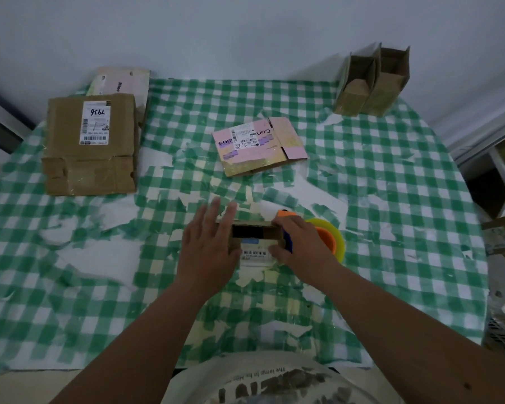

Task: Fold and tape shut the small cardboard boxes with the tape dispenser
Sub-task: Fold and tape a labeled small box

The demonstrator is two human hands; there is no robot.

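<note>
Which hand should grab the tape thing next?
Probably the right hand. The tape dispenser sits just beside it, right of the box, while the left hand lies flat on the box's other side and can steady it.

The right hand [296, 243] hides most of the tape dispenser [328, 240].

Bare forearms and a printed T-shirt

Both forearms are uncovered from elbow to wrist, with no sleeve, watch, bracelet or ring showing on the left hand [209, 249] or the right hand [299, 247]. The T-shirt [277, 380] is pale grey-white with dark printing: a line of small curved script above it reads partly "The lamp", and below that run large, blocky, distressed letters, too cropped to read.
</note>
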